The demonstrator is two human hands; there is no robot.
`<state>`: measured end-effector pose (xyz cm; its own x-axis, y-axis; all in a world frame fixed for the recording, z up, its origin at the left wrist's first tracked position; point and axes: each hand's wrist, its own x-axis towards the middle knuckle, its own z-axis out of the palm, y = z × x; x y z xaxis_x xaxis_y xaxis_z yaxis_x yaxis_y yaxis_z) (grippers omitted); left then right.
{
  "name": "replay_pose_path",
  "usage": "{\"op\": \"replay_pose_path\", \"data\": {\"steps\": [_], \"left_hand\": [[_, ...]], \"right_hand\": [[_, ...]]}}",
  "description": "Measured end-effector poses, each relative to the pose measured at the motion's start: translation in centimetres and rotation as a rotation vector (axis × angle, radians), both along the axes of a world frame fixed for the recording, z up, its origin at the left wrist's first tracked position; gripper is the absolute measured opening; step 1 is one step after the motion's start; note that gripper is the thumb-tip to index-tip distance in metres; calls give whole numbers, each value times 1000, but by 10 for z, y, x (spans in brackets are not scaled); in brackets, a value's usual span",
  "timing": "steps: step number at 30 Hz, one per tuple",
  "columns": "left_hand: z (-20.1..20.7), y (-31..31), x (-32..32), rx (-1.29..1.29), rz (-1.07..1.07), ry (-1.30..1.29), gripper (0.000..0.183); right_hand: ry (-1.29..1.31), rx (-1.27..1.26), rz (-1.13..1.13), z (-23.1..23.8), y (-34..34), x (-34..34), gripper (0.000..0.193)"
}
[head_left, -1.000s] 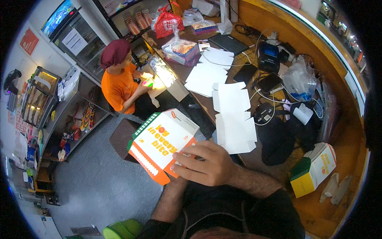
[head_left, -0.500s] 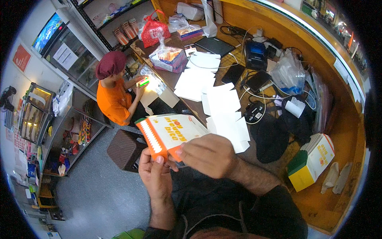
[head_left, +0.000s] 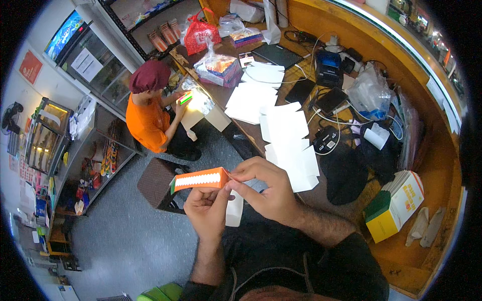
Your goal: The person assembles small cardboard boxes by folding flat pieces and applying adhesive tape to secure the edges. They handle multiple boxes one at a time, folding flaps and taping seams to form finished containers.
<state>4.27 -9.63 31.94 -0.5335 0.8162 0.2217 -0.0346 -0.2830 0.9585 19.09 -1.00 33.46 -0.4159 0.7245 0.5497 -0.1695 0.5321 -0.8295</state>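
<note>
Between my hands is a small paperboard food box, turned so that an orange side with a white zigzag band faces up. A pale inner panel shows below it. My left hand grips the box from beneath, fingers curled and thumb near its right end. With thumb and fingertips, my right hand pinches the box's right corner, close to the left thumb. Unfolded white box blanks lie on the table just beyond my right hand.
A co-worker in an orange shirt holds a lit device at left. Beside them is a brown woven stool. At right stand stacked printed cartons. Cables, a black printer and plastic bags crowd the table's far side.
The box has turned from its printed face to its orange zigzag side and dropped slightly. My right hand has moved from over its face to its corner. The view has shifted slightly.
</note>
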Motion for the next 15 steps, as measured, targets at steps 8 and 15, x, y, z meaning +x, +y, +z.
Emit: {"op": "replay_pose_path", "data": {"steps": [8, 15], "left_hand": [[3, -1, -10, -21, -74, -20, 21], [1, 2, -10, -8, -54, -68, 17]], "right_hand": [[-36, 22, 46, 1, 8, 4, 10], [46, -379, 17, -6, 6, -3, 13]]}}
